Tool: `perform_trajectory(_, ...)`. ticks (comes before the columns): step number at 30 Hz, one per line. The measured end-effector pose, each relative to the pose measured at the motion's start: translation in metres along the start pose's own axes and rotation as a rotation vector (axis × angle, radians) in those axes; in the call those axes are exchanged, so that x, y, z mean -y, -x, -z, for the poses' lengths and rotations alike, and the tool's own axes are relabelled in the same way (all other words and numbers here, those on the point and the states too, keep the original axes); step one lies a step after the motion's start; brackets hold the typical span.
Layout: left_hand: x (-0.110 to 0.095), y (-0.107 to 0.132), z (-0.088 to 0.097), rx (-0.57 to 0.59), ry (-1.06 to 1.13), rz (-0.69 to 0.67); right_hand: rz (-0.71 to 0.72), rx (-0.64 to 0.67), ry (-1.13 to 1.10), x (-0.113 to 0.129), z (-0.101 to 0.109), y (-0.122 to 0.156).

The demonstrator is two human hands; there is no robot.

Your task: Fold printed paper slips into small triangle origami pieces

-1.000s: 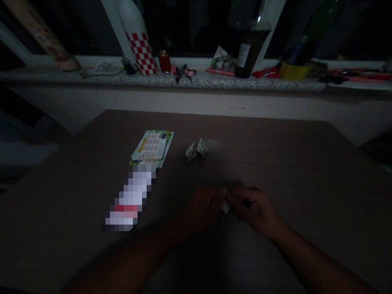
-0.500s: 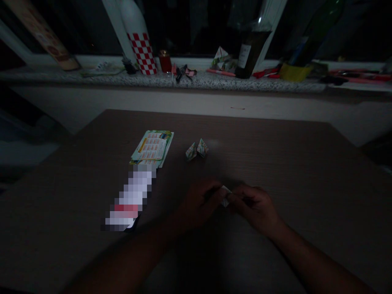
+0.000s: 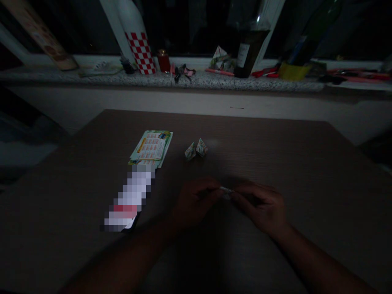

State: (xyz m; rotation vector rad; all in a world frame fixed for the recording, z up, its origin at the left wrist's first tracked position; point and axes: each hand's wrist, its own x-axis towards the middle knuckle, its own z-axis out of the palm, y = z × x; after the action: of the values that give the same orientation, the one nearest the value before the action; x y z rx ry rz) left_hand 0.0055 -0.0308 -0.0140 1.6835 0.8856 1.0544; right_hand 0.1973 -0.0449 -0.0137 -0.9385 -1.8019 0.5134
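Note:
Over the dark wooden table, my left hand and my right hand meet fingertip to fingertip. Both pinch a small pale folded paper piece between them, fingers closed on it. Two small folded paper shapes stand on the table just beyond my hands. A stack of printed paper sheets lies to the left of those shapes. The scene is very dim and the paper piece is mostly hidden by my fingers.
A blurred-out flat object lies left of my left hand. The stone windowsill behind holds a red-and-white checkered bottle, a small red jar, a dark bottle, a yellow bowl and more folded paper.
Both hands have moved a little away from me with the small paper piece, and my right hand has shifted slightly to the right. The things on the table have not moved.

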Motion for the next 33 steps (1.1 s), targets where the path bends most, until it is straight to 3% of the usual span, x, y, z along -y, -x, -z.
perform_trajectory(6,0.001,0.001,0.003,0.017,-0.128,-0.056,0.047,0.095,-0.027,0.002,0.004,0.000)
perform_trajectory(13,-0.009,0.000,0.009,0.079,-0.585,-0.430,0.227,0.255,0.175,-0.003,0.004,0.000)
perform_trajectory(23,-0.010,-0.004,0.010,0.238,-0.870,-0.504,0.361,0.380,0.376,0.002,0.006,0.001)
perform_trajectory(33,-0.010,-0.007,0.010,0.226,-0.840,-0.495,0.388,0.382,0.300,-0.002,0.008,0.000)
